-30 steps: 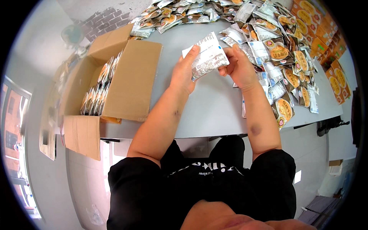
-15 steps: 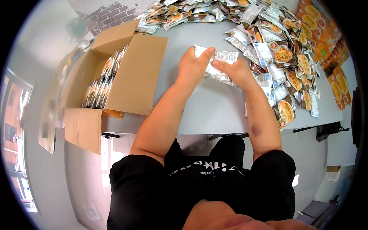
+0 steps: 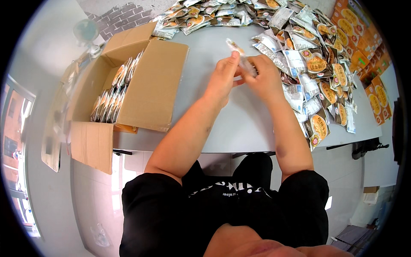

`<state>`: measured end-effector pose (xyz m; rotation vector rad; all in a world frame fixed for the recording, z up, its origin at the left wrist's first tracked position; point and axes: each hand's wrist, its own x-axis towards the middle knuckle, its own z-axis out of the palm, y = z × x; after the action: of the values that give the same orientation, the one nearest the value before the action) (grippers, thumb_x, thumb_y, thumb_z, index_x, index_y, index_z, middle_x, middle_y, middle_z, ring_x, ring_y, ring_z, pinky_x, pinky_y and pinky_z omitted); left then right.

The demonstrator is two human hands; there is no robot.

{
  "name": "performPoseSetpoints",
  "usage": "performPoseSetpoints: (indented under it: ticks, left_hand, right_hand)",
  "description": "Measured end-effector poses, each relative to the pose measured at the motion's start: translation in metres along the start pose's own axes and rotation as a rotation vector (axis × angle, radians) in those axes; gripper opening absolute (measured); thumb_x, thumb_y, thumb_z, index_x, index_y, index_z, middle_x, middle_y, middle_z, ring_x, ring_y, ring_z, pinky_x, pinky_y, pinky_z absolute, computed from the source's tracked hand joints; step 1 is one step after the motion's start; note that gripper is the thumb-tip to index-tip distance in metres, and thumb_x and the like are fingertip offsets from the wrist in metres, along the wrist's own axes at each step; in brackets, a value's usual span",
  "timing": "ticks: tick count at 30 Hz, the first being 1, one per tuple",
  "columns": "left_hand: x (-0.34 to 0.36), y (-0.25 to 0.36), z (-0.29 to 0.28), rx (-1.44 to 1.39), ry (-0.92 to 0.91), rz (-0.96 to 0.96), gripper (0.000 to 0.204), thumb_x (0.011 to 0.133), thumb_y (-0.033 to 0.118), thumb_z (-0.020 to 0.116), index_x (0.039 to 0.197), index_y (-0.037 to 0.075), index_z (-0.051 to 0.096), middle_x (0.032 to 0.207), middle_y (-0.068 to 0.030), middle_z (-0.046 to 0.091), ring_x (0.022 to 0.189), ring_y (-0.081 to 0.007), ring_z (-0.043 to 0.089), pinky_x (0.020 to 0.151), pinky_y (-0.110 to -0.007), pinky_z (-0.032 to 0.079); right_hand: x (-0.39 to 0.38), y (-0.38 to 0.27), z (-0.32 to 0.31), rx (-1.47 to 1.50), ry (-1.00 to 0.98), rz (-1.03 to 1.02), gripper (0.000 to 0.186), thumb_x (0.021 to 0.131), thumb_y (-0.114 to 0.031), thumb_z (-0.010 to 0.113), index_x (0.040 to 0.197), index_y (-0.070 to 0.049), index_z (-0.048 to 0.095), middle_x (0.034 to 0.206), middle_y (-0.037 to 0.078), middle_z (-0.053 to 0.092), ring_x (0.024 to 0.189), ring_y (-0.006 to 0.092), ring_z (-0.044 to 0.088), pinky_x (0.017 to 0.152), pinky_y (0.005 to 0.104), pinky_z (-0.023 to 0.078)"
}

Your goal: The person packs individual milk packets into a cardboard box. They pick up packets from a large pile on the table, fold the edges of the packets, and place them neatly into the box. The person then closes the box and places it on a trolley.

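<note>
Whitish and slim, a packet (image 3: 243, 59) seen edge-on is pinched by left grip (image 3: 221, 77) and right grip (image 3: 263, 77); crinkled, glossy pouches (image 3: 316, 64) heap right of them, a matte cardboard box (image 3: 155, 83) left.

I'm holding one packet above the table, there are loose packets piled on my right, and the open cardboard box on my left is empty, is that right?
Not quite: the open cardboard box isn't empty. The head view shows packed sachets standing in it. The rest holds: you're holding one packet above the table, with loose packets piled on your right.
</note>
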<state>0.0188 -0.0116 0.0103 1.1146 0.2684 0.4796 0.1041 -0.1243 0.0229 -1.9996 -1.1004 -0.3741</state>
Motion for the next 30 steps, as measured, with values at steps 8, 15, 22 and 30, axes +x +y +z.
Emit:
performPoseSetpoints:
  ticks: [8, 15, 22, 30]
  left_hand:
    - [0.014, -0.002, -0.019, -0.328, -0.008, 0.022, 0.041, 0.096, 0.034, 0.057, 0.121, 0.004, 0.046, 0.111, -0.0113, 0.061, 0.096, -0.0221, 0.064, 0.077, -0.037, 0.056]
    - [0.005, -0.011, -0.006, -0.172, -0.205, -0.026, 0.049, 0.097, 0.038, 0.056, 0.127, 0.0, 0.046, 0.116, -0.0129, 0.061, 0.1, -0.021, 0.063, 0.086, -0.034, 0.052]
    - [0.007, -0.014, -0.006, 0.312, -0.018, 0.061, 0.056, 0.097, 0.05, 0.051, 0.121, -0.001, 0.051, 0.111, -0.0111, 0.061, 0.098, -0.0169, 0.062, 0.085, -0.032, 0.051]
    - [-0.004, -0.011, 0.009, 0.126, 0.066, 0.158, 0.056, 0.097, 0.052, 0.05, 0.112, -0.002, 0.053, 0.1, -0.0101, 0.062, 0.089, -0.0158, 0.061, 0.079, -0.03, 0.051]
  right_hand:
    - [-0.005, 0.001, 0.005, 0.439, -0.061, -0.089, 0.04, 0.077, -0.026, 0.077, 0.11, -0.005, 0.066, 0.102, 0.01, 0.066, 0.092, 0.0238, 0.063, 0.083, 0.0327, 0.05]
    - [0.004, -0.001, -0.006, 0.858, -0.027, 0.537, 0.042, 0.088, -0.036, 0.069, 0.107, 0.002, 0.064, 0.099, 0.007, 0.067, 0.086, 0.0121, 0.063, 0.077, 0.0268, 0.051]
    - [-0.001, 0.007, 0.008, 0.639, 0.02, 0.354, 0.038, 0.089, -0.033, 0.068, 0.106, 0.001, 0.065, 0.096, 0.008, 0.07, 0.084, 0.013, 0.065, 0.076, 0.0276, 0.051]
    - [-0.005, -0.002, 0.015, 0.73, 0.012, 0.427, 0.042, 0.092, -0.04, 0.062, 0.103, 0.001, 0.065, 0.094, 0.009, 0.069, 0.084, 0.0134, 0.063, 0.076, 0.0279, 0.05]
